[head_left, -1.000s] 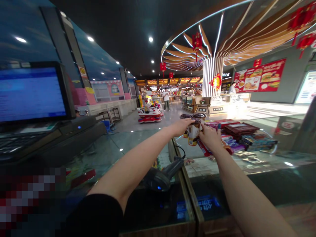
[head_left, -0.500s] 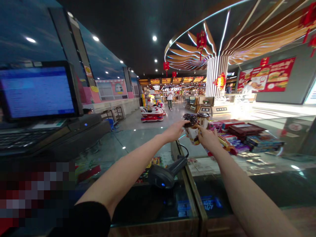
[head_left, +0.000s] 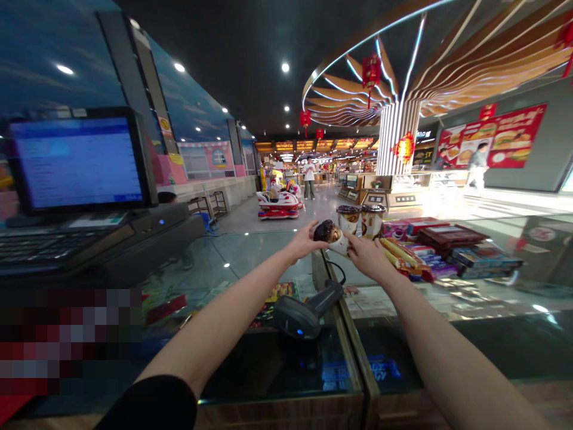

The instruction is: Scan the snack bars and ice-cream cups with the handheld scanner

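I hold a cup (head_left: 332, 235) with a dark lid tilted over on its side above the glass counter (head_left: 250, 257). My left hand (head_left: 304, 240) grips its lid end and my right hand (head_left: 364, 255) holds its base. Two more lidded cups (head_left: 362, 220) stand upright just behind it, next to a pile of snack packets and boxes (head_left: 430, 248).
A black barcode scanner (head_left: 304, 312) lies on the counter below my arms. A till screen (head_left: 76, 162) and keyboard (head_left: 40, 245) stand at the left. Beyond the counter are a mall floor, a kiddie ride (head_left: 278, 203) and people walking (head_left: 308, 177).
The cup was upright among the others; both hands have lifted it toward me and tipped it onto its side. The view has shifted slightly to the left.
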Demonstrator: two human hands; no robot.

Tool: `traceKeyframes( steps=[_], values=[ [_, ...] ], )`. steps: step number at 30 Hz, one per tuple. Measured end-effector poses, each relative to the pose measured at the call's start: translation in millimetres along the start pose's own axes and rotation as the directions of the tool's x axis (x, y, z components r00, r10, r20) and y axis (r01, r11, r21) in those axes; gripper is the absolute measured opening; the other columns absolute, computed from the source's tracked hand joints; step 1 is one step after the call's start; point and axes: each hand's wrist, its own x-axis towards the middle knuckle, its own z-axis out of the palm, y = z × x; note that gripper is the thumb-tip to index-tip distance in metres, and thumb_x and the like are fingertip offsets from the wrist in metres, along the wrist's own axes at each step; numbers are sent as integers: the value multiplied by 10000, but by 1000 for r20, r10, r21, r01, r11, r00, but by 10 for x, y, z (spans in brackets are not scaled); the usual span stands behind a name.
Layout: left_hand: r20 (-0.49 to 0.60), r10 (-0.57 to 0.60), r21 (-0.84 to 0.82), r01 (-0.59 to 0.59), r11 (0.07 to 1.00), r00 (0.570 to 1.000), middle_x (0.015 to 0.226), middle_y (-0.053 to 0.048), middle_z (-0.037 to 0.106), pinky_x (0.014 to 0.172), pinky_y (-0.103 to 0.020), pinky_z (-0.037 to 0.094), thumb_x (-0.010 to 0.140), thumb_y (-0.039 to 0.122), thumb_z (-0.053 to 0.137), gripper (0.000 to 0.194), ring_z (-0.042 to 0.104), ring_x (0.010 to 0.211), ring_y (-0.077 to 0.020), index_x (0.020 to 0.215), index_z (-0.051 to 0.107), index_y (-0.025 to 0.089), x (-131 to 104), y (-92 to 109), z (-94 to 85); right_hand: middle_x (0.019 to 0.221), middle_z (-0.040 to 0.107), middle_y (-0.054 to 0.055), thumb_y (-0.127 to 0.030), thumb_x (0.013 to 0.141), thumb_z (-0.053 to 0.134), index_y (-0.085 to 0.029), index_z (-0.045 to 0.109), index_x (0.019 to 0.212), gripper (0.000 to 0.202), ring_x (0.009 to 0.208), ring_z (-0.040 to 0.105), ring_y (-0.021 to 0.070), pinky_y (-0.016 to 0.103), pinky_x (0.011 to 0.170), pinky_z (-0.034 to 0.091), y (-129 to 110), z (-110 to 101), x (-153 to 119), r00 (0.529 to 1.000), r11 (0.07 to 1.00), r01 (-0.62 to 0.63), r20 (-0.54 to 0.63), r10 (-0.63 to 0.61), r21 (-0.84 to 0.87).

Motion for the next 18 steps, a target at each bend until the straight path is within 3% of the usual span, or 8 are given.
traceKeyframes(
  steps=[5,8,11,14,18],
  values=[
    [64,-59,-10,60,998,996,1333,-205,595,1062,-479,423,556,252,892,1120,566,1230,-307,1512,323,126,-137,-66,-109,1351,615,127,-196,922,423,-212,438,1460,538,1226,548,326,563,1053,313,-7,35,-7,997,996,71,6,-71,45],
    [70,-54,59,50,997,996,1277,-173,629,1048,-489,428,582,283,883,1101,578,1201,-302,1521,319,166,-204,-142,-158,1349,618,120,-167,904,446,-220,467,1441,540,1222,558,324,554,1061,335,7,87,8,995,992,96,-2,-96,83],
    [73,-51,104,43,994,996,1260,-142,636,1048,-485,423,602,280,871,1072,584,1179,-287,1522,325,218,-263,-197,-176,1380,594,133,-103,874,447,-168,482,1427,558,1259,548,284,461,1082,378,37,139,45,992,976,123,-25,-120,180],
    [75,-68,108,60,992,995,1260,-140,634,1041,-463,428,619,260,855,1045,581,1170,-276,1520,327,216,-316,-232,-171,1393,577,156,-50,855,419,-119,499,1406,561,1295,531,245,392,1104,381,64,157,86,996,960,76,-64,-61,269],
    [51,-134,84,129,988,990,1195,-143,656,1001,-442,450,636,247,842,1026,608,1099,-258,1518,321,192,-365,-287,-168,1286,648,163,-80,861,450,-125,566,1338,493,1218,595,265,383,1062,419,75,145,105,993,950,-97,-32,112,298]
  ],
)
